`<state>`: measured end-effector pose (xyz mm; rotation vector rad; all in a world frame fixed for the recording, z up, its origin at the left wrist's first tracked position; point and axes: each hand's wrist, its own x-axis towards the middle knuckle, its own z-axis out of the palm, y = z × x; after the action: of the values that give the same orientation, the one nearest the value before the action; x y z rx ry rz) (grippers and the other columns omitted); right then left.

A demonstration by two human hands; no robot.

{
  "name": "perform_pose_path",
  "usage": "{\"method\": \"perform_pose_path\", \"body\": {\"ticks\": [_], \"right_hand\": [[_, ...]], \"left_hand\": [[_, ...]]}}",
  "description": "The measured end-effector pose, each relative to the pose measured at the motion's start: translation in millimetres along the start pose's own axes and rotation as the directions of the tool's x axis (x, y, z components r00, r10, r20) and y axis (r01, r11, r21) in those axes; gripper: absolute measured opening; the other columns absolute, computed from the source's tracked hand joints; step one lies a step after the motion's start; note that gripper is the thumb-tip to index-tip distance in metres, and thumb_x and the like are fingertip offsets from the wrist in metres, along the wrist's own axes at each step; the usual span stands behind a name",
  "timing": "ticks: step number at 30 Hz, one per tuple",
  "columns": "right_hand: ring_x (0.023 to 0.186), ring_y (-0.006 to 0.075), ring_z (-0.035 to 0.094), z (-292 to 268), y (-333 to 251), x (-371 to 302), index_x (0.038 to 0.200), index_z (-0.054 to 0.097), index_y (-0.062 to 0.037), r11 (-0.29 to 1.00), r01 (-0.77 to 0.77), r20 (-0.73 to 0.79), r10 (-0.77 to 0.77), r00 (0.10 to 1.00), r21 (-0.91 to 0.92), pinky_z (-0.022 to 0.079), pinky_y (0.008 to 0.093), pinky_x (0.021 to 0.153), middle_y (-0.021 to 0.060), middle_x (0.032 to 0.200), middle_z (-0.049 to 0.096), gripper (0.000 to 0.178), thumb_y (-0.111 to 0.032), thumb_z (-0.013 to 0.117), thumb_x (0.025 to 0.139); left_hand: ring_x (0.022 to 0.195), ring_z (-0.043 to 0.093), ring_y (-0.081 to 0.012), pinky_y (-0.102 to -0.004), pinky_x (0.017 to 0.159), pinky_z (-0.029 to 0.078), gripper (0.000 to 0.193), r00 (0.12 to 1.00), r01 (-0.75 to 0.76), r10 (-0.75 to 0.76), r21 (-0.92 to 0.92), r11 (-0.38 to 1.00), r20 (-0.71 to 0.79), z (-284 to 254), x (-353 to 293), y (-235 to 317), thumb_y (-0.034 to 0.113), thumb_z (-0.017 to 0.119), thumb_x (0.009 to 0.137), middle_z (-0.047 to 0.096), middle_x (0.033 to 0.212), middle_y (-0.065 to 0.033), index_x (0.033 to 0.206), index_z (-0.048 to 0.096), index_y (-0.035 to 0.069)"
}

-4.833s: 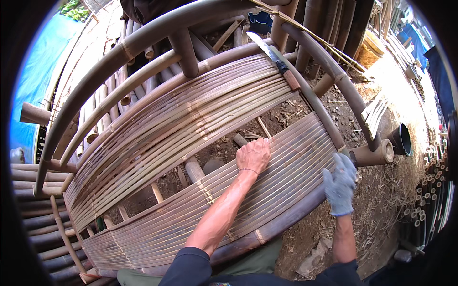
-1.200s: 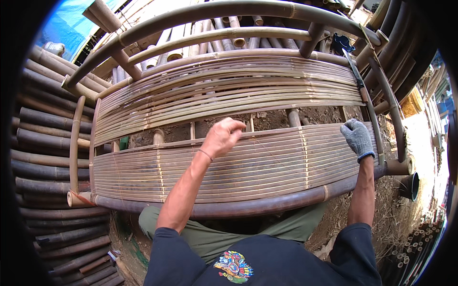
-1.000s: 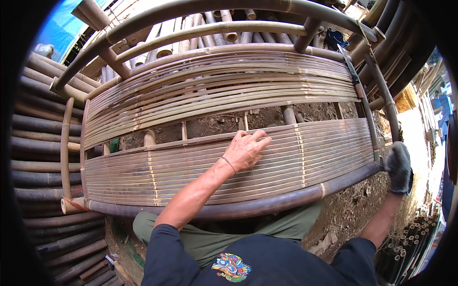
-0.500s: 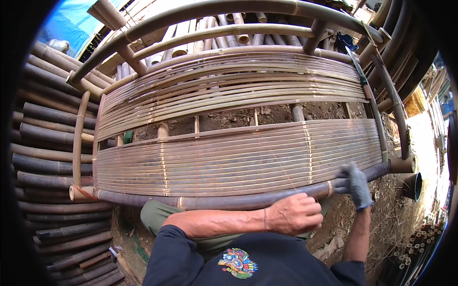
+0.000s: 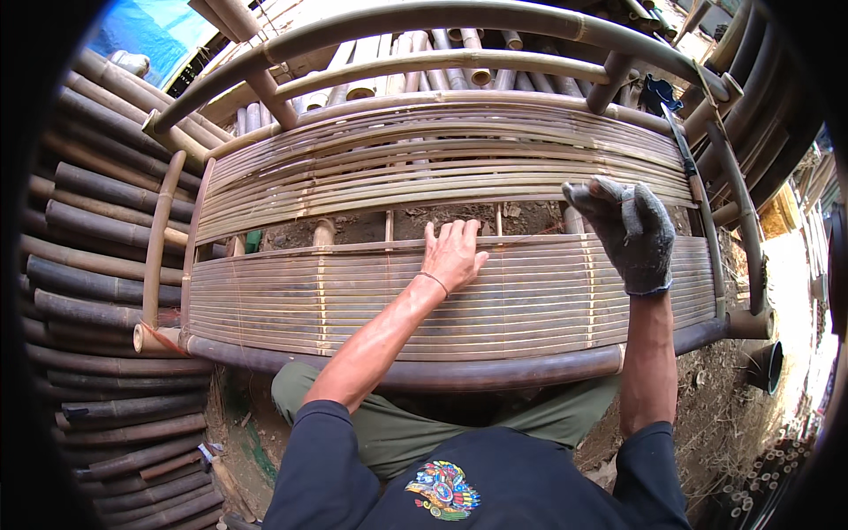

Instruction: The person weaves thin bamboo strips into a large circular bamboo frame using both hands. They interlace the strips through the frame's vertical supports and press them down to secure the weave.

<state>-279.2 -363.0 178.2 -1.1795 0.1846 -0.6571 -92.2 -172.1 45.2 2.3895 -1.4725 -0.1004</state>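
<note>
A bamboo bench frame stands before me, with a near panel of thin slats (image 5: pixel 521 300) and a far panel of slats (image 5: pixel 424 163) parted by a gap. My left hand (image 5: pixel 454 258), bare and with its fingers spread, lies palm down on the near panel's far edge. Above that panel's right part my right hand (image 5: pixel 629 234), in a grey glove, is raised with curled fingers; what they hold, if anything, is too small to make out. A thick dark bamboo pole (image 5: pixel 503 373) runs along the bench's front edge.
A long blade with a dark handle (image 5: pixel 680 146) rests against the bench's right side. Stacked bamboo poles (image 5: pixel 97 305) fill the left. Beyond the curved back rail (image 5: pixel 424 16) lie more bamboo pieces. A black round container (image 5: pixel 765 367) lies at the right.
My left hand has moved from a fist over the front pole to lie open on the slats, farther left. My right hand has risen from the front pole. The orange thread no longer shows clearly.
</note>
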Motion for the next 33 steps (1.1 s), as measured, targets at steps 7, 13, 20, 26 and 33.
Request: {"method": "perform_pose_path", "body": {"ticks": [7,13,20,26,33], "right_hand": [[0.048,0.0294,0.06,-47,53,-12,0.072,0.068,-0.0015,-0.064,0.088,0.059,0.361,0.931,-0.994,0.052,0.0398,0.053,0.0181,0.065,0.067,0.048,-0.033,0.045,0.101],[0.074,0.0364,0.066,29,95,-92,0.104,0.06,-0.0011,0.124,0.4,0.415,0.397,0.819,-0.908,0.054,0.0476,0.063,0.0172,0.081,0.063,0.02,-0.015,0.054,0.091],[0.071,0.0364,0.061,2,110,-124,0.101,0.057,-0.0015,0.151,0.475,0.492,0.11,0.863,-0.867,0.05,0.0451,0.062,0.0166,0.081,0.06,0.019,-0.009,0.057,0.084],[0.071,0.0363,0.061,-17,106,-141,0.101,0.06,-0.0022,0.078,0.337,0.346,0.169,0.923,-0.938,0.049,0.0472,0.064,0.0155,0.079,0.06,0.016,-0.012,0.055,0.089],[0.088,0.0286,0.067,40,-9,-96,0.105,0.063,0.0021,0.434,-0.142,-0.104,0.111,0.988,-0.89,0.056,0.0382,0.078,0.0182,0.11,0.065,0.018,-0.007,0.049,0.099]], "left_hand": [[0.103,0.062,-0.0287,-0.0493,0.101,0.03,0.037,0.99,0.136,-0.127,-0.166,0.977,0.064,30,9,-6,0.047,0.06,0.093,0.071,0.099,-0.0105,0.102,0.069,0.012],[0.107,0.06,-0.0302,-0.0497,0.104,0.029,0.041,0.959,0.215,-0.177,-0.157,0.964,0.222,22,7,-14,0.05,0.057,0.094,0.07,0.105,-0.0099,0.105,0.071,0.013],[0.116,0.055,-0.0315,-0.0511,0.108,0.025,0.046,0.933,0.232,-0.192,-0.103,0.967,0.303,16,8,-16,0.053,0.052,0.096,0.066,0.115,-0.0119,0.118,0.069,0.016],[0.12,0.053,-0.0307,-0.0488,0.109,0.028,0.051,0.985,0.155,-0.132,-0.224,0.962,0.114,22,12,-16,0.048,0.063,0.09,0.061,0.123,-0.0115,0.125,0.064,0.012],[0.127,0.054,-0.0288,-0.0474,0.114,0.038,0.071,0.851,-0.479,0.524,-0.382,0.79,0.017,20,1,72,0.03,0.075,0.081,0.059,0.13,-0.0127,0.143,0.044,0.013]]}}
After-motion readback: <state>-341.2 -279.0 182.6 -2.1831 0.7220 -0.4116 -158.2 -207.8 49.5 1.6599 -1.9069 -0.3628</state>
